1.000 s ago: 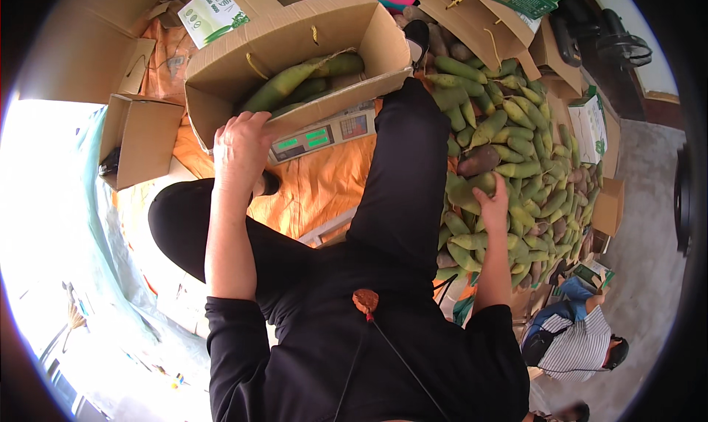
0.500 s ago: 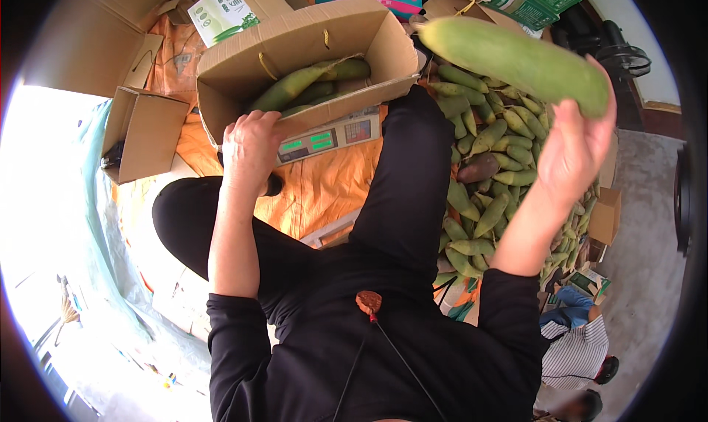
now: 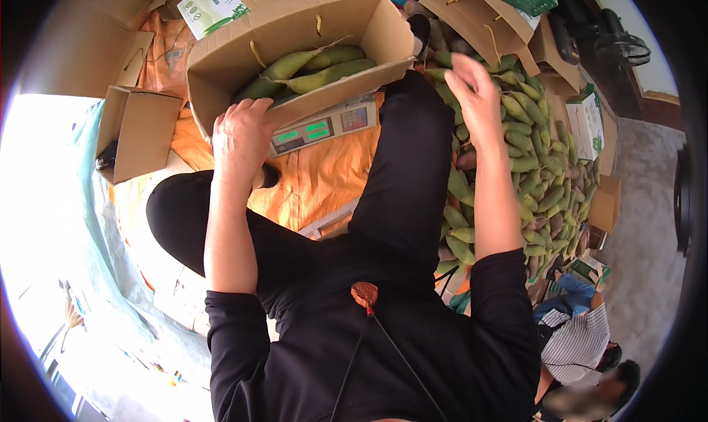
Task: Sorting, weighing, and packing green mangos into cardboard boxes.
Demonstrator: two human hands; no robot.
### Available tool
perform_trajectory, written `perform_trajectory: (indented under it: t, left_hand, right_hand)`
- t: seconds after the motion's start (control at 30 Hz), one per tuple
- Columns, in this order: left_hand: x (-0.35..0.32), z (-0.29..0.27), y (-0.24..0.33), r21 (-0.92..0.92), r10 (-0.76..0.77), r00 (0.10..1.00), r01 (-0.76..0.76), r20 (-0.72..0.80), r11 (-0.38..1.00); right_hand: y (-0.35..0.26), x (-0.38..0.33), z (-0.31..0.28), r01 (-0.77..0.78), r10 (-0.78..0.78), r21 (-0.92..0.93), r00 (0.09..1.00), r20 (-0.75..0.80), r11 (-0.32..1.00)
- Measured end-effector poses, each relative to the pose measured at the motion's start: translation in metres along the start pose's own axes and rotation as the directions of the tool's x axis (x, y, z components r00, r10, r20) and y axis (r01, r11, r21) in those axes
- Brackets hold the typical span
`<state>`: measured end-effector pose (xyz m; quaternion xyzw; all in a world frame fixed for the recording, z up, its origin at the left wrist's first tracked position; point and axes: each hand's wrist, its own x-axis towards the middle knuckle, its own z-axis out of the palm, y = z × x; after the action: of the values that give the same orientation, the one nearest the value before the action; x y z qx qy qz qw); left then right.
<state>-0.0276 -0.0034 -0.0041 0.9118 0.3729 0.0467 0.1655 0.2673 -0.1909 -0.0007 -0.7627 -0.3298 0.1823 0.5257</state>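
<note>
Gripping the near rim of the cardboard box [image 3: 243,46], my left hand [image 3: 240,130] steadied it on the scale [image 3: 324,127]. My right hand [image 3: 476,90] hung released, fingers loose, above the green cob pile [image 3: 531,149]; more cobs [image 3: 310,68] lay inside the box.

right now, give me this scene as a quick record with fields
left hand: grips the near wall of the cardboard box
right hand: raised over the pile of green corn cobs, empty as far as shows
box contents: green corn cobs
under box: weighing scale on orange cloth
nearby: small open carton
</note>
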Motion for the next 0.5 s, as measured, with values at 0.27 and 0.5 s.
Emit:
perform_trajectory:
  t: [0.27,0.5]
  left_hand:
    - [0.0,0.008,-0.001,0.006,0.035,0.999,-0.035,-0.013,0.999]
    - [0.004,0.007,-0.001,-0.008,0.042,0.998,-0.042,-0.038,0.999]
  right_hand:
    - [0.146,-0.109,-0.052,-0.294,0.273,-0.373,0.956,-0.11,0.88]
    - [0.247,-0.212,-0.051,-0.369,0.391,-0.453,0.919,-0.048,0.811]
